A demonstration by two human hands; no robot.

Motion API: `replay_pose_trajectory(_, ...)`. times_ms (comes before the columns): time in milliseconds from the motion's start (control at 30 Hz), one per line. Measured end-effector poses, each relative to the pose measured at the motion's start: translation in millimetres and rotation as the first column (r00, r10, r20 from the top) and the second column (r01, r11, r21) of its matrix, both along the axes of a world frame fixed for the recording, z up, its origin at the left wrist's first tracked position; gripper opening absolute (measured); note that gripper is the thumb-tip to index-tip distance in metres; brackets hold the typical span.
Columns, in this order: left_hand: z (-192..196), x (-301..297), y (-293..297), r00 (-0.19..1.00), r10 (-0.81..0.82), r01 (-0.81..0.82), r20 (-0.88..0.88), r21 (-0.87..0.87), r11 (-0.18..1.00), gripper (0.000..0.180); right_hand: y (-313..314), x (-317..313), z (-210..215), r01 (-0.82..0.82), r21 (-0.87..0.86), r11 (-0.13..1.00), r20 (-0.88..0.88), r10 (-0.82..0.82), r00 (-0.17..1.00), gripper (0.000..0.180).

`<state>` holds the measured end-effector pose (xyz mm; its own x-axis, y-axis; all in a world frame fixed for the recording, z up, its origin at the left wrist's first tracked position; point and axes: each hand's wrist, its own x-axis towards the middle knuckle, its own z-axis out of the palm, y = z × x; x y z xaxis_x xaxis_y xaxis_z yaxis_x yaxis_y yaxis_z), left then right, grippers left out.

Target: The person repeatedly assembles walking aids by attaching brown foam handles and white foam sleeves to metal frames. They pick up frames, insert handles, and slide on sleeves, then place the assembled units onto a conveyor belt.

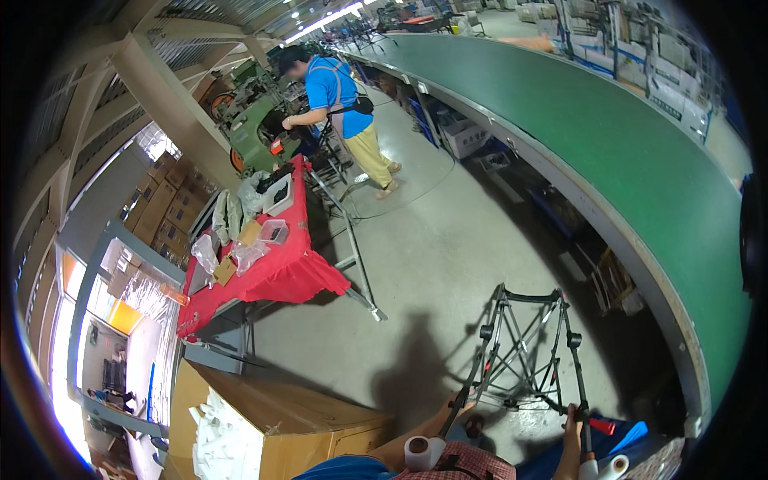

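Note:
A folding tubular frame (524, 352), dark with silvery crossed bars and small red parts, stands in front of me at the right. My left hand (459, 405) is closed around its left black tube. Against the right tube, my right hand (572, 419) is also closed, its fingers partly hidden. One white roll-shaped piece (422, 454) sits at the near end of the left tube. Another white roll (614, 467) lies near the lower end of the right one. I cannot tell whether the rolls are fixed to the tubes.
An open cardboard box (304, 444) with white pieces stands at lower left. Beyond it is a table with a red cloth (276, 272), bearing bags and plastic trays. A green conveyor belt (576, 152) runs along the right. A person in blue (324, 84) works at a green machine (252, 120).

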<state>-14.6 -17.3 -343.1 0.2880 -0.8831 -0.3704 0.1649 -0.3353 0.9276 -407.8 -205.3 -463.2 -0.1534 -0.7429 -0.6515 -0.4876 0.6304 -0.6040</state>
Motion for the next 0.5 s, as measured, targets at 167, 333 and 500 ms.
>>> replay_pose_trajectory(167, 27, 21, -48, 0.993, 0.110, -0.110, -0.035, -0.002, 0.994, 0.027, -37, 34, 37, -0.100, -0.168, 0.981, 0.058, 0.111, 0.992, 0.032)
replay_pose_trajectory(333, 129, 125, -190, 0.888, 0.068, -0.069, 0.454, -0.014, 0.997, 0.031, -164, 147, 193, 0.218, -0.546, 0.809, 0.564, 0.163, 0.809, 0.028)
replay_pose_trajectory(500, 427, 22, -315, 0.643, 0.292, 0.071, 0.708, -0.434, 0.898, 0.037, -261, 93, 398, 0.481, -0.446, 0.755, 0.818, 0.126, 0.560, 0.040)
